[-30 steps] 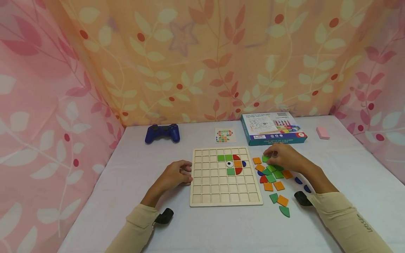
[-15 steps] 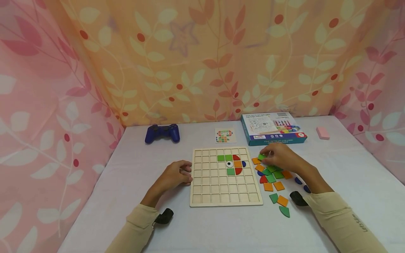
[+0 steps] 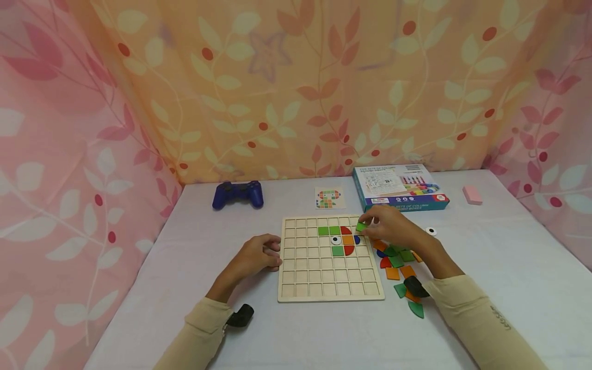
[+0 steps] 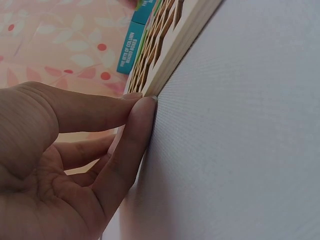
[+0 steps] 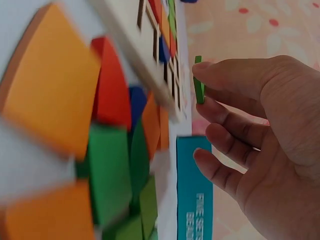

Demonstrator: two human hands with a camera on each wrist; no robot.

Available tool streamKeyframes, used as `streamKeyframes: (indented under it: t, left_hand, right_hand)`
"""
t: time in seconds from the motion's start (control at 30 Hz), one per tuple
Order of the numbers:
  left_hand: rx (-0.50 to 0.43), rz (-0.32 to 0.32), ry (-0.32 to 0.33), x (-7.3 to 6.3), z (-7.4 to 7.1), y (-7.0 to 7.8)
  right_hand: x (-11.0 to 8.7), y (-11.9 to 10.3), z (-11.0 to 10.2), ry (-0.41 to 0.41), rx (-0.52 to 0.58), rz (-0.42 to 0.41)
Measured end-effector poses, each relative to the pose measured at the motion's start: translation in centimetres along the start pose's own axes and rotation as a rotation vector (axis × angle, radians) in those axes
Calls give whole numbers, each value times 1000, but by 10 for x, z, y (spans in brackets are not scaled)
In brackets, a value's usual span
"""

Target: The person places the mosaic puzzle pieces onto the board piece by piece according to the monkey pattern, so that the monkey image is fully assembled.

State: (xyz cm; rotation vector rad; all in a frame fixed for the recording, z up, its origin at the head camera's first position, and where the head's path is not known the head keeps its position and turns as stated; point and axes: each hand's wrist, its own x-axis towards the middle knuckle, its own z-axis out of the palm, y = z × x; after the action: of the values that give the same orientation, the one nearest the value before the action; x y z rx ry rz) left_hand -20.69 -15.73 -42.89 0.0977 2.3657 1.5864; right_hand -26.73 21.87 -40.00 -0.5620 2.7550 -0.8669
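A wooden grid board (image 3: 300, 291) lies mid-table, with green, red, orange and blue tiles and a round eye tile (image 3: 335, 240) set in its upper right cells. My left hand (image 3: 252, 255) is at its left edge; the left wrist view shows thumb and finger pinching the rim (image 4: 172, 60). Between thumb and fingertip my right hand (image 3: 393, 226) holds a green square tile (image 3: 361, 226), over the board's upper right side. In the right wrist view this green tile (image 5: 199, 82) is seen edge-on, raised above the board. Beneath the right forearm, loose tiles (image 3: 395, 261) are partly hidden.
At the back stand a blue game controller (image 3: 238, 195), a small pattern card (image 3: 330, 198) and a teal-sided box (image 3: 400, 187). A pink block (image 3: 472, 195) lies far right. Another eye tile (image 3: 431, 231) is beside the right wrist. Patterned curtains surround the table.
My right hand has lifted the green tile from the loose pile and carried it left, over the board. The eye tile by the right wrist has come into view. The left hand stays put.
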Motion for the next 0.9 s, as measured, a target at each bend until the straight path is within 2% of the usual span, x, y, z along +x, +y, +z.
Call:
streamKeyframes:
  t: [0.47,0.7,0.9]
  left_hand:
    - [2,2,4,0,0,0]
    - [-11,-1,3,-1,0,0]
    - [-29,24,-25,-1,-1,0]
  right_hand:
    - [29,-29,25,-8,-1,-164]
    - [42,-44,38,-28,-14,-173]
    - [52,-52,48,-30,-59,-227]
